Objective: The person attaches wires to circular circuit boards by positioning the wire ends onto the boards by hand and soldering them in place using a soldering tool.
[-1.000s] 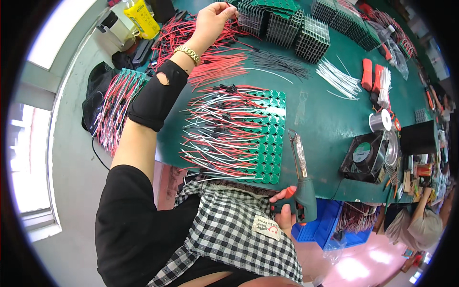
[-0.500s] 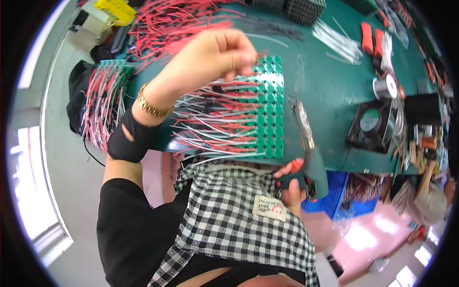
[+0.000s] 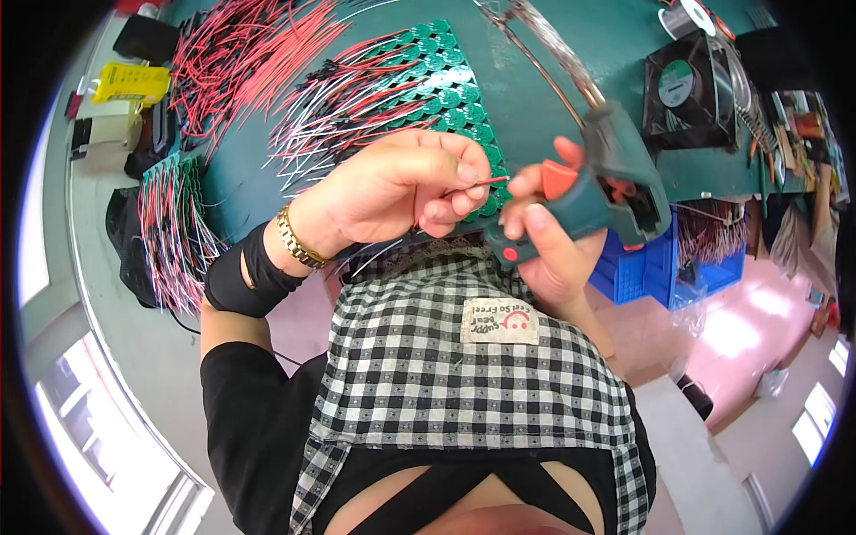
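My left hand pinches a thin red wire between thumb and fingertips. The wire's end points right, toward my other hand. My right hand is wrapped round the grip of a dark green soldering gun with a red trigger. Two long metal prongs run from the gun up and to the left, and their tip is near the far edge of view. Behind my left hand lies a green circuit board panel of round sections, with red, white and black wires fanning out leftward from it.
Loose red wires are heaped at the far left of the green table. A second wired board hangs over its left edge. At the right stand a black fan and a solder spool. Blue bins sit below the table edge.
My left hand has come down nearer my body and now shows a red wire. The soldering gun is raised closer to it. The whole view has shifted, and the board appears farther up.
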Tool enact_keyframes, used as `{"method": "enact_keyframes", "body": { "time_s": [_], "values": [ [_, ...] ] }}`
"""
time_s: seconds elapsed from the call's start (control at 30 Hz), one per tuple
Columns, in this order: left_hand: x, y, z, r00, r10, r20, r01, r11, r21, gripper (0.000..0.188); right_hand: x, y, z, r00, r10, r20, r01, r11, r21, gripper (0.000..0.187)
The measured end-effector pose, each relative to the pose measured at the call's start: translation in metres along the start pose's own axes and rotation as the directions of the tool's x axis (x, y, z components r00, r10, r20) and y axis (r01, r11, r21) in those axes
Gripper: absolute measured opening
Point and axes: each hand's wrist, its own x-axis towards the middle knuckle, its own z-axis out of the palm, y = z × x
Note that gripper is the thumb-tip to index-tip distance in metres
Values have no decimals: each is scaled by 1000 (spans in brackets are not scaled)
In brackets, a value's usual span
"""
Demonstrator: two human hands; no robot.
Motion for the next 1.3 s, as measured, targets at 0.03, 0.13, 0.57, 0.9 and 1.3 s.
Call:
{"method": "enact_keyframes", "body": {
  "time_s": [0.03, 0.13, 0.57, 0.9, 1.3],
  "values": [
    [2, -1, 4, 999, -34, -28, 34, 999, 5, 17, 1, 2, 1, 999, -21, 32, 22, 999, -30, 56],
    [1, -3, 6, 995, -100, -14, 99, 994, -39, 15, 3, 3, 1, 996, -22, 84, 27, 998, -64, 63],
    [10, -37, 2, 907, 419, 42, -384, 784, 488, 15, 4, 6, -1, 981, -178, 72, 190, 954, -230, 50],
    [1, -15, -3, 623, 693, 362, -243, -269, 932, 14, -5, 2, -1, 998, -50, -49, 30, 937, -348, 46],
    [1, -8, -39, 628, 773, 87, 37, -141, 989, 11, -35, -49, -40, 826, 469, 313, -166, 732, -660, 40]
  ]
}}
